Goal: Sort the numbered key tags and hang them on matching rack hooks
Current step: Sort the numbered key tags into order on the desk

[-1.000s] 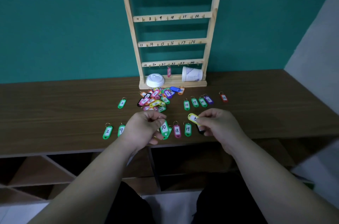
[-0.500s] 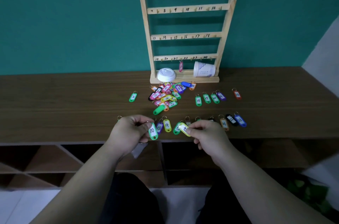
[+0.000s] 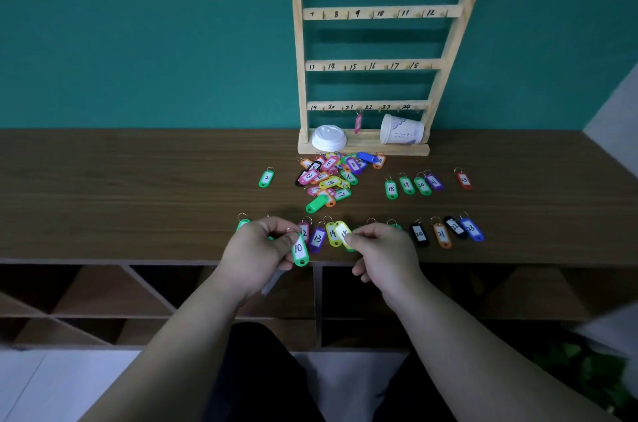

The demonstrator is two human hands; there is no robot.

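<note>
A wooden rack [image 3: 374,64] with hooks numbered 1 to 24 stands against the wall; one pink tag [image 3: 358,122] hangs on its bottom row. A pile of coloured tags [image 3: 331,178] lies in front of it. Along the table's front edge runs a row of tags, including 13 [image 3: 318,237], 14 [image 3: 332,233], 20 [image 3: 419,234] and 21 [image 3: 441,235]. My left hand [image 3: 262,254] pinches the ring of a green tag 10 [image 3: 299,250], which hangs at the edge. My right hand [image 3: 379,255] pinches a yellow tag [image 3: 344,232] next to tag 14.
A white lid [image 3: 328,137] and a tipped paper cup [image 3: 400,130] lie on the rack's base. Green tags 18, 19, 20 [image 3: 406,185], a purple tag and a red tag [image 3: 464,179] lie to the right; green tag 2 [image 3: 266,178] to the left. Open shelves sit below the table [image 3: 138,179].
The view has shifted left and down, so the rack now sits higher and to the right. My right hand has brought the yellow tag down into the front row beside tag 14. My left hand still holds tag 10.
</note>
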